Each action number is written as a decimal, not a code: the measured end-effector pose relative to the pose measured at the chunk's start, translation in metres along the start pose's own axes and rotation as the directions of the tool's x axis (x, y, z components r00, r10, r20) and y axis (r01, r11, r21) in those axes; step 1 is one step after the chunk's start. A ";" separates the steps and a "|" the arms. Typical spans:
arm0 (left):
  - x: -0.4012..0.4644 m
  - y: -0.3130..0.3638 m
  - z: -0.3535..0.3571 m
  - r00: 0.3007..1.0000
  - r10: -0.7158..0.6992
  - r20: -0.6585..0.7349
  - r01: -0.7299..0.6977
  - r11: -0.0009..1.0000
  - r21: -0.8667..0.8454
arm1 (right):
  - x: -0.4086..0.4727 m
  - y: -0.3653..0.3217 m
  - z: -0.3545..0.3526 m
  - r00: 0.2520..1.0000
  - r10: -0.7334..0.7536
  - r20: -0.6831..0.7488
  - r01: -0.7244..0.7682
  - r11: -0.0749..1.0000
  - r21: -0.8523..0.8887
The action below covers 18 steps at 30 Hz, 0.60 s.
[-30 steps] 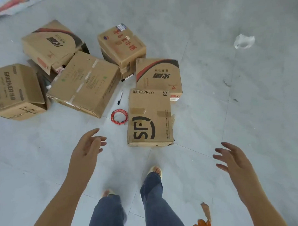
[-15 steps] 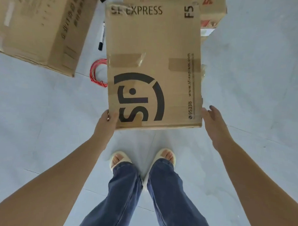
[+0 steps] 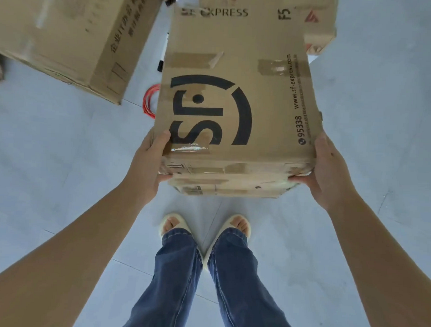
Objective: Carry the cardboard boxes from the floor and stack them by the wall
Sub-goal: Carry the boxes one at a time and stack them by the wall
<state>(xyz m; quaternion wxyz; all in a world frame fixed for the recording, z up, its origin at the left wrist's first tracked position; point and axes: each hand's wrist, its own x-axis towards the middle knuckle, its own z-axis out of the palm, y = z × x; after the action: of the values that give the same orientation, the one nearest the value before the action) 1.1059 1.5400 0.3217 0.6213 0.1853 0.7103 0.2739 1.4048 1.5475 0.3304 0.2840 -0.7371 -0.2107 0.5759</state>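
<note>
A brown SF Express cardboard box [image 3: 266, 91] with a large black logo fills the upper middle of the head view, its near end raised off the grey floor. My left hand [image 3: 147, 166] grips its near left corner, thumb on top and fingers curled under. At the near right corner, my right hand [image 3: 324, 172] holds it the same way. A larger cardboard box [image 3: 67, 33] lies on the floor at the upper left. Another box [image 3: 319, 22] shows behind the held one at the top right.
A red wire coil [image 3: 149, 100] and a black marker [image 3: 162, 61] lie on the floor between the large box and the held box. My feet in pale sandals [image 3: 205, 226] stand just below the box. Grey tiled floor [image 3: 383, 95] spreads to the right.
Both hands have gone from hovering open to touching the box's near corners and now gripping them. The near end of the box has come up off the floor toward me.
</note>
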 end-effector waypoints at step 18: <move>-0.344 0.137 -0.116 0.930 0.231 -0.287 -0.318 0.895 -0.312 | -0.313 -0.221 0.017 0.915 -0.328 0.237 0.352 0.933 -0.068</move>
<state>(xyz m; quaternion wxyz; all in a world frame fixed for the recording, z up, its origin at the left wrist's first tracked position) 1.0361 1.4205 0.6841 0.5078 0.1350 0.6864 0.5028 1.3141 1.5166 0.7024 0.3138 -0.6348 -0.3974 0.5836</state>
